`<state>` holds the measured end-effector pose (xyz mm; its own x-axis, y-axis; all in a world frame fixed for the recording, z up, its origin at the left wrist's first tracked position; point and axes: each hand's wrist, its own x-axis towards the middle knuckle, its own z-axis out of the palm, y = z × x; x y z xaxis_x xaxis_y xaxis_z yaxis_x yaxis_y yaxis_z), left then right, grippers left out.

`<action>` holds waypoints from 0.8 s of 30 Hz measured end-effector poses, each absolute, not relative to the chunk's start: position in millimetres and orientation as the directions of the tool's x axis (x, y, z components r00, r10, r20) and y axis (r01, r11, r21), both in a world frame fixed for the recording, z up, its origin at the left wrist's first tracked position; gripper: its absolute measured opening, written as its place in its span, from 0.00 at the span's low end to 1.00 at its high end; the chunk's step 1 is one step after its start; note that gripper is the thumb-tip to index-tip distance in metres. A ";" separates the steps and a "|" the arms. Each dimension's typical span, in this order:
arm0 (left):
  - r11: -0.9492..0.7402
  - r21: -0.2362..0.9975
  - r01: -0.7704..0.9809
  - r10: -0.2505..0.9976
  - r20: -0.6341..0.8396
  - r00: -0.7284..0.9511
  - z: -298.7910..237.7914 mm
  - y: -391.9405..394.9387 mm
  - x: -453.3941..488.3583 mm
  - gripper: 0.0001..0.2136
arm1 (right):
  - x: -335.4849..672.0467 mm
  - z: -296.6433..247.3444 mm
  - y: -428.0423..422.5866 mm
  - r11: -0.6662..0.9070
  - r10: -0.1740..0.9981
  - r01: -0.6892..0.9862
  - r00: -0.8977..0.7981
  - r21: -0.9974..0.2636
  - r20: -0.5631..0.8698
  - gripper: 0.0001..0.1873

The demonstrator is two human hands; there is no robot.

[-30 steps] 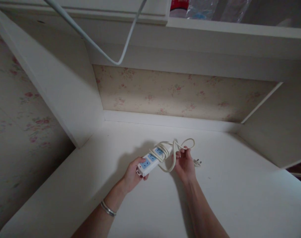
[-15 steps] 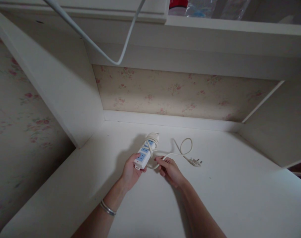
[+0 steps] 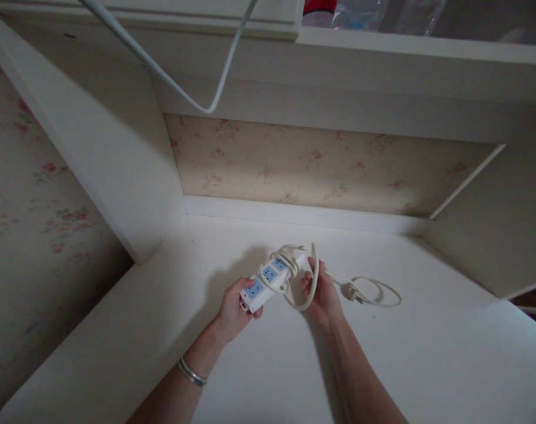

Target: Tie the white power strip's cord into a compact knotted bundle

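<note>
My left hand (image 3: 232,307) grips the near end of a white power strip (image 3: 262,286) with blue socket faces, thumb on top. The strip is tilted, its far end pointing up and right. Several turns of its cream cord (image 3: 288,259) wrap around the far half. A loop of the cord hangs across my right hand (image 3: 326,297), whose curled fingers hold it just right of the strip. From there the cord runs to the right over the white desk, where the plug (image 3: 353,292) lies beside a loose curl.
The white desk top (image 3: 259,377) is bounded by side panels and a low back strip (image 3: 294,212). Above hangs a grey-white bent rod or cable (image 3: 210,110). An overhead shelf (image 3: 409,48) holds a red item (image 3: 318,7) and clear plastic packaging (image 3: 360,13).
My right hand has moved up and right with the cord, drawing out a bigger loop. The strip has turned clockwise, and the plug and its curl have shifted on the desk.
</note>
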<state>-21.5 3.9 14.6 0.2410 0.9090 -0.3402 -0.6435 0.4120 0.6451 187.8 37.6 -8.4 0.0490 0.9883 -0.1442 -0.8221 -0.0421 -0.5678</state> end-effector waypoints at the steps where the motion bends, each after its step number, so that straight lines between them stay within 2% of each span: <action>1: 0.404 0.644 -0.650 0.912 -0.336 0.235 15.0 4.3 -21.5 0.07 | 190.6 -6.3 37.5 -0.013 0.986 -0.849 0.075 -0.528 -0.146 0.10; 3: 0.376 0.631 -0.679 0.923 -0.320 0.214 16.4 6.0 -22.4 0.06 | 192.6 -1.6 35.8 0.027 0.983 -0.885 0.107 -0.464 -0.147 0.08; 6: 0.312 0.603 -0.734 0.942 -0.297 0.156 18.6 8.9 -24.7 0.05 | 186.0 4.2 29.8 -0.070 0.992 -0.879 -0.012 -0.471 -0.125 0.14; 9: 0.275 0.584 -0.764 0.950 -0.290 0.120 19.9 10.3 -26.4 0.05 | 170.6 3.9 22.0 -0.207 0.978 -0.784 -0.190 -0.585 -0.090 0.22; 13: 0.299 0.573 -0.763 0.940 -0.316 0.131 20.7 9.3 -26.8 0.05 | 150.2 -3.1 15.2 -0.292 0.936 -0.513 -0.327 -0.807 -0.131 0.18; 15: 0.331 0.577 -0.747 0.933 -0.318 0.168 19.9 8.9 -26.9 0.05 | 144.8 -5.7 14.9 -0.270 0.946 -0.466 -0.294 -0.843 -0.141 0.15; 21: 0.414 0.635 -0.652 0.910 -0.308 0.278 14.1 8.4 -27.5 0.07 | 146.0 -7.2 21.3 -0.253 0.965 -0.549 -0.201 -0.797 -0.168 0.13; 24: 0.479 0.679 -0.557 0.872 -0.290 0.395 11.3 6.1 -26.9 0.07 | 154.2 -5.2 25.4 -0.163 0.986 -0.580 -0.085 -0.798 -0.140 0.10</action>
